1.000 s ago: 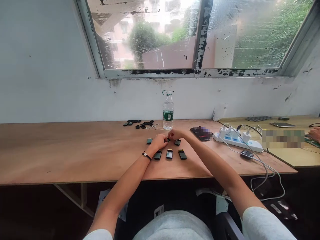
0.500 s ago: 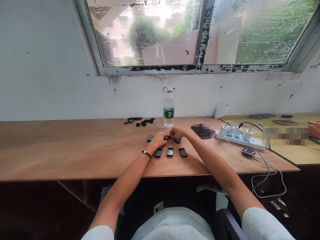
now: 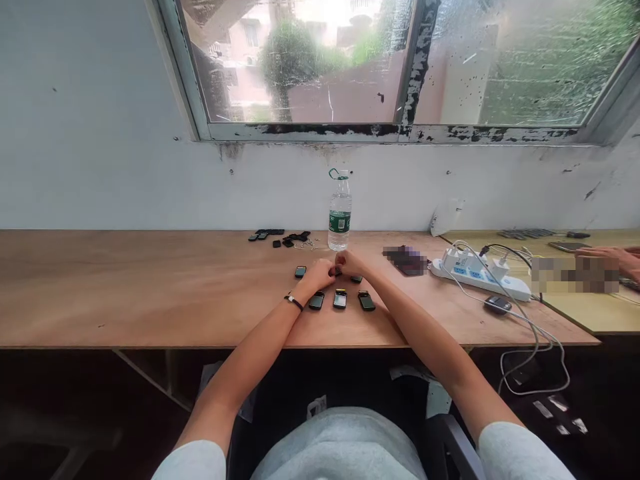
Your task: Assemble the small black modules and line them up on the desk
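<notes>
My left hand [image 3: 319, 273] is closed on a small black device [image 3: 338, 272], mostly hidden by fingers. Against it, my right hand [image 3: 351, 263] has its fingers pinched together, and what they hold is too small to make out. In front lie three small black devices with screens: one on the left [image 3: 317, 301], a middle one [image 3: 340, 299] with a yellow strip at its top, and one on the right [image 3: 367, 301]. Another device [image 3: 300, 272] lies left of my left hand. Partly covered by my right wrist is one more device [image 3: 356, 279].
A water bottle [image 3: 339, 223] stands just behind my hands. Black parts [image 3: 297, 237] lie at the back left. To the right are a partly blurred dark flat object [image 3: 406, 260], a power strip [image 3: 480, 280] with cables, and a mouse-like black object [image 3: 497, 305]. Another person's hand [image 3: 613, 259] shows far right.
My right hand has moved slightly up and left, closer to my left hand, covering more of the small black device. The other person's hand reaches further into view. The camera has shifted slightly.
</notes>
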`<state>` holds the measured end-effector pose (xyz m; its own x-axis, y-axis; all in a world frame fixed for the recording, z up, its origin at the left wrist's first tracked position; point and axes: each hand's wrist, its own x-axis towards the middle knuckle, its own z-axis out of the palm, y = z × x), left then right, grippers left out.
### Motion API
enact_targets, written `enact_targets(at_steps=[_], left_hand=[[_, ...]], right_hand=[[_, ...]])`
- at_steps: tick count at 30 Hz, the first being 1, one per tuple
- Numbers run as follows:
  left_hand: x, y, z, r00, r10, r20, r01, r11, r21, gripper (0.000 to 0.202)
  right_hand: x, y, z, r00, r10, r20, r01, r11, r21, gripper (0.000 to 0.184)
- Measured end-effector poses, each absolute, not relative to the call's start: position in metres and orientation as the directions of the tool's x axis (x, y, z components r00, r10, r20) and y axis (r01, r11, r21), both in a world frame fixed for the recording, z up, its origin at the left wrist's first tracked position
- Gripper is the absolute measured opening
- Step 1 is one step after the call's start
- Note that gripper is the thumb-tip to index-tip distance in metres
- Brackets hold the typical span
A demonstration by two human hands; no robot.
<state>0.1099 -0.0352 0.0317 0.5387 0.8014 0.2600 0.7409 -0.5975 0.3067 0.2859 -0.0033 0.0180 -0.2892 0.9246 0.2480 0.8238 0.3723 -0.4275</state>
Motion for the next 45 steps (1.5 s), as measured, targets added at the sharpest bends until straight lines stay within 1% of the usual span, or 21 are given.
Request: enact_targets(at_steps=[4, 5, 8, 10, 13, 15, 17, 19, 22, 24, 26, 28, 31, 33, 36, 38, 42, 45], left_hand=[[0.111, -0.035, 0.029, 0.538, 0.796, 0.276, 0.734, -0.604, 0.312, 0.013], [0.111, -0.034, 0.028, 0.535, 0.799, 0.276, 0.736, -0.601, 0.312, 0.013], [0.111, -0.032, 0.026, 0.538, 0.795, 0.281, 0.734, -0.605, 0.308, 0.011], [0.110, -0.030, 0.024, 0.548, 0.782, 0.296, 0.724, -0.621, 0.300, 0.010], [0.110, -0.028, 0.023, 0.574, 0.755, 0.318, 0.705, -0.653, 0.278, 0.012], [0.110, -0.028, 0.023, 0.598, 0.736, 0.317, 0.692, -0.674, 0.258, 0.016], [0.109, -0.029, 0.022, 0.617, 0.724, 0.309, 0.686, -0.687, 0.239, 0.019], [0.108, -0.030, 0.022, 0.615, 0.732, 0.294, 0.697, -0.679, 0.230, 0.020], [0.111, -0.033, 0.023, 0.590, 0.745, 0.311, 0.715, -0.661, 0.227, 0.021], [0.118, -0.037, 0.024, 0.616, 0.713, 0.335, 0.691, -0.693, 0.204, 0.022], [0.130, -0.042, 0.026, 0.667, 0.664, 0.337, 0.647, -0.741, 0.180, 0.022], [0.145, -0.047, 0.029, 0.699, 0.636, 0.328, 0.614, -0.768, 0.182, 0.024], [0.167, -0.053, 0.033, 0.670, 0.661, 0.338, 0.623, -0.748, 0.227, 0.030], [0.175, -0.055, 0.034, 0.627, 0.701, 0.339, 0.667, -0.708, 0.231, 0.031], [0.179, -0.052, 0.032, 0.584, 0.754, 0.300, 0.728, -0.651, 0.217, 0.026], [0.177, -0.048, 0.030, 0.573, 0.774, 0.270, 0.737, -0.630, 0.243, 0.021], [0.169, -0.038, 0.024, 0.617, 0.736, 0.278, 0.676, -0.677, 0.292, 0.006], [0.165, -0.034, 0.022, 0.645, 0.708, 0.288, 0.639, -0.706, 0.304, 0.013]], right_hand=[[0.288, -0.003, 0.018, -0.315, 0.917, 0.245, 0.832, 0.391, -0.393, 0.009], [0.289, -0.003, 0.018, -0.321, 0.917, 0.236, 0.832, 0.392, -0.391, 0.011], [0.295, 0.001, 0.018, -0.377, 0.907, 0.187, 0.812, 0.421, -0.404, 0.025], [0.303, 0.004, 0.018, -0.401, 0.893, 0.203, 0.788, 0.450, -0.420, 0.028], [0.323, 0.008, 0.020, -0.333, 0.898, 0.287, 0.791, 0.432, -0.433, 0.029], [0.340, 0.009, 0.021, -0.297, 0.914, 0.274, 0.810, 0.394, -0.434, 0.031], [0.357, 0.008, 0.019, -0.315, 0.923, 0.221, 0.817, 0.382, -0.431, 0.029], [0.369, 0.004, 0.014, -0.361, 0.912, 0.195, 0.799, 0.410, -0.439, 0.030], [0.378, -0.003, 0.004, -0.453, 0.856, 0.248, 0.722, 0.516, -0.461, 0.040], [0.380, -0.006, -0.001, -0.502, 0.814, 0.291, 0.671, 0.579, -0.463, 0.045], [0.383, -0.008, -0.003, -0.520, 0.798, 0.306, 0.652, 0.602, -0.461, 0.044], [0.387, -0.008, -0.004, -0.503, 0.807, 0.308, 0.665, 0.589, -0.458, 0.039], [0.393, -0.009, -0.003, -0.471, 0.828, 0.305, 0.693, 0.561, -0.454, 0.031], [0.395, -0.008, -0.003, -0.482, 0.820, 0.307, 0.688, 0.572, -0.447, 0.030], [0.394, -0.006, -0.005, -0.522, 0.796, 0.306, 0.679, 0.605, -0.416, 0.031], [0.392, -0.005, -0.005, -0.502, 0.810, 0.302, 0.708, 0.586, -0.394, 0.030], [0.388, -0.009, -0.005, -0.409, 0.839, 0.360, 0.744, 0.534, -0.401, 0.032], [0.383, -0.015, -0.003, -0.352, 0.859, 0.371, 0.736, 0.499, -0.458, 0.030]])
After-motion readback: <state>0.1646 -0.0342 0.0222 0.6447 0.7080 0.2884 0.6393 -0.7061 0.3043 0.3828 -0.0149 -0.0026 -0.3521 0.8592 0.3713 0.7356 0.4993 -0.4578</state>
